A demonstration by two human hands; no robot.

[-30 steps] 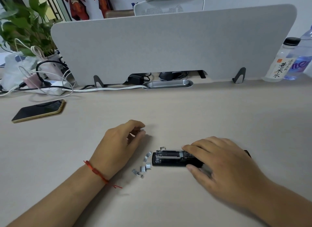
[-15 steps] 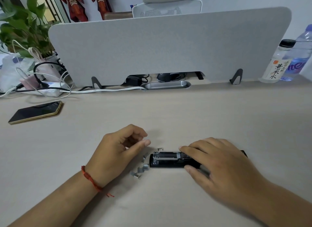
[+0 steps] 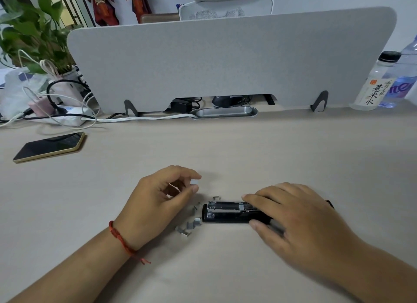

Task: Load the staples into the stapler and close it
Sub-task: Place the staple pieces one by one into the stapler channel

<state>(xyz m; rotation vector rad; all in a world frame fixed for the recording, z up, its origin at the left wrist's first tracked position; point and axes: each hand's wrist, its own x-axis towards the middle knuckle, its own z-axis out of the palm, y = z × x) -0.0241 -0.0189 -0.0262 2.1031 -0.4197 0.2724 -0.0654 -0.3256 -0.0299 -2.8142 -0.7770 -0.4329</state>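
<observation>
On the pale wood-grain bench [image 3: 225,149], near its front edge, item by item:

1. Black plastic stapler [image 3: 228,213], lying flat and lengthwise left to right, top swung open so the metal staple channel faces up. Its right end is covered by your right hand.

2. Your right hand [image 3: 300,214]: palm down over the stapler, fingers curved, index finger along the far edge of the channel and thumb against the near side of the body, gripping it between them.

3. Loose short silver staple strips [image 3: 188,227], scattered on the bench just beside the stapler's left end; one small piece lies at the far corner of the stapler, a few more between the stapler and your left hand.

4. Your left hand [image 3: 158,203]: raised a little, left of the stapler, fingers curled, thumb and index tips drawn close together. A small pale piece shows at the fingertips; whether it is a pinched staple strip cannot be told. Red braided cord [image 3: 121,240] around that wrist.

5. Dark-screened phone with gold edge [image 3: 49,147], flat on the bench, far left, well apart from the stapler.

6. Grey felt divider panel [image 3: 225,59], upright along the back of the bench.

7. Clear plastic bottle with black cap [image 3: 374,83], standing at the far right.
</observation>
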